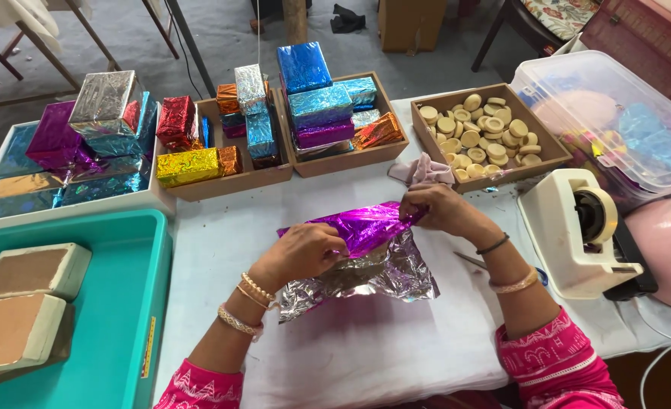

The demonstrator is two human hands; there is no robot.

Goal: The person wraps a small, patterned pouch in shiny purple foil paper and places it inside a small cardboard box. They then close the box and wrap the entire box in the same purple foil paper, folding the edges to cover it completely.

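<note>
A person in pink patterned sleeves and bangles folds a sheet of purple foil wrap (365, 227) around a block at a white-covered worktable (365, 341). The left hand (303, 252) is closed on the near-left end of the parcel, fingers curled over the foil; the right hand (441, 210) pinches the far-right end shut between thumb and fingertips. The foil's silver underside (381, 276) spreads crumpled on the cloth below the hands.

Behind the work, two wooden trays (328, 163) hold finished blocks in blue, red, gold and purple foil, and a white tray (85, 201) at left holds more. A wooden box of round pale soaps (483, 132) sits to the right, with a tape dispenser (577, 231) just beside the right forearm and a clear lidded bin (615, 113) beyond. A teal tub (116, 303) at left carries two unwrapped tan blocks (25, 303).

The thin foil looks likely to tear if the right hand pulls too hard at the pinched corner, and the fold may spring open if either grip loosens before the end is tucked or taped. What lies inside the foil cannot be seen.
</note>
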